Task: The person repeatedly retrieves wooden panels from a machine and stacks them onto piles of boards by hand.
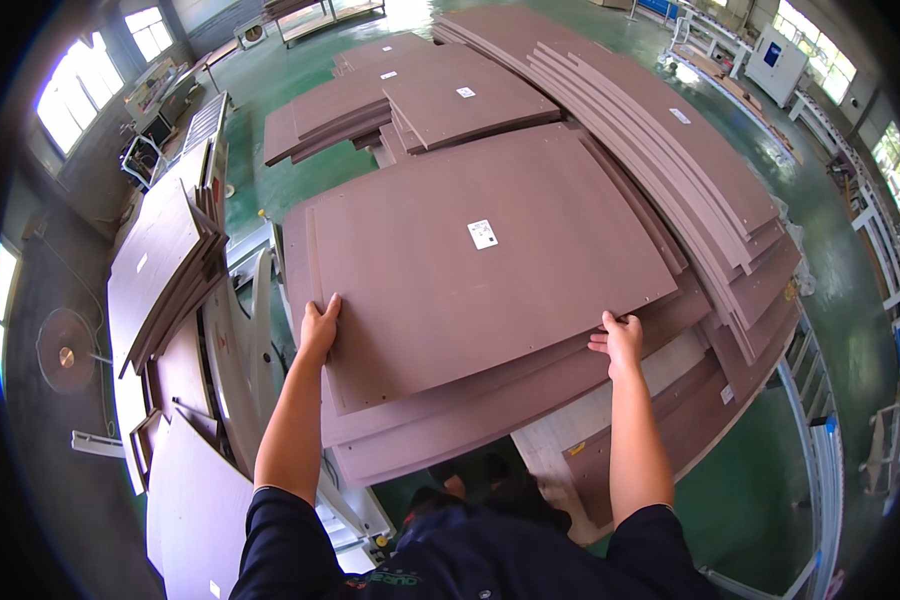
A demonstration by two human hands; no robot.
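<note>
A large brown panel (450,300) with a white label (482,234) on its face lies on top of a stack in front of me. My left hand (318,328) grips its left edge, thumb over the top face. Near the front right corner my right hand (620,340) holds the front edge, with the thumb on top and the other fingers bent at the edge. Small holes show along the panel's rims. Beneath it, further brown panels (420,430) stick out toward me, not quite lined up.
Long brown panels (670,130) are stacked at the right, with shorter labelled ones (470,95) behind. At the left, light panels (155,250) lean in a pile beside a round fan (67,350). A metal roller frame (820,450) stands at the lower right on the green floor (750,480).
</note>
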